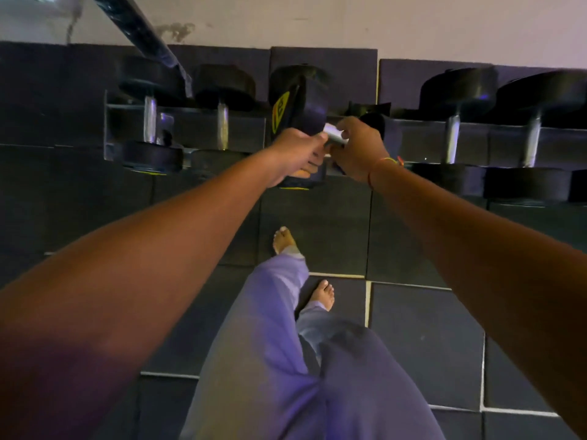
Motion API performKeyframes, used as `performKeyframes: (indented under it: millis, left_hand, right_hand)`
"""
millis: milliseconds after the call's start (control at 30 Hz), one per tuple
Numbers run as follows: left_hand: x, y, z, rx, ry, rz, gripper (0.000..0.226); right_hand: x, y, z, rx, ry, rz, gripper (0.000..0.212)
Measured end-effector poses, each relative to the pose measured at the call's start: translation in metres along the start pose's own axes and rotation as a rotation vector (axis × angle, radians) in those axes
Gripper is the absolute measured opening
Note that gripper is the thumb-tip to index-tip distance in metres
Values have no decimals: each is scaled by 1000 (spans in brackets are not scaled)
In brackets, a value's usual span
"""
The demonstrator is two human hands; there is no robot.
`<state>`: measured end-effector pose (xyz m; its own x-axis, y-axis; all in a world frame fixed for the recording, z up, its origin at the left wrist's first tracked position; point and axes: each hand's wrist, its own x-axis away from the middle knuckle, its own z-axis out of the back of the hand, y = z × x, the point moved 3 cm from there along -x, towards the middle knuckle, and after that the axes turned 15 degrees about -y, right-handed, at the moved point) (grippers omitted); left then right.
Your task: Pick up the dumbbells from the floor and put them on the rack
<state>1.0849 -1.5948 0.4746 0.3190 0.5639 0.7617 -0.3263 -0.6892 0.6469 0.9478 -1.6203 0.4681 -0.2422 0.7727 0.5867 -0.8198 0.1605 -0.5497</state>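
A black dumbbell (309, 104) with a yellow label and a silver handle is held at the middle slot of the rack (470, 128), tilted with its left head raised. My left hand (298, 154) grips the handle from the left, fingers curled under it. My right hand (357, 147) grips the same handle from the right. The dumbbell's right head is mostly hidden behind my right hand.
Two dumbbells (152, 122) rest on the rack to the left and two larger ones (454, 131) to the right. A dark slanted bar (143, 30) crosses the upper left. My bare feet (286, 239) stand on black rubber floor tiles (425, 338).
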Motion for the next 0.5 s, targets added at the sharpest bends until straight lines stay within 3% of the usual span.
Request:
performKeyframes:
  millis: [100, 233, 333, 500]
  left_hand:
    - [-27, -10, -23, 121, -33, 70, 32]
    - [-55, -20, -39, 314, 32, 163, 58]
    - [-77, -16, -39, 377, 108, 181, 65]
    - [-102, -2, -51, 492, 231, 172, 66]
  right_hand:
    - [-14, 17, 6, 75, -29, -1, 38]
    - [-33, 34, 5, 151, -113, -36, 46]
    - [-52, 39, 0, 224, -206, -15, 52]
    - [-86, 52, 10, 307, -204, 19, 37]
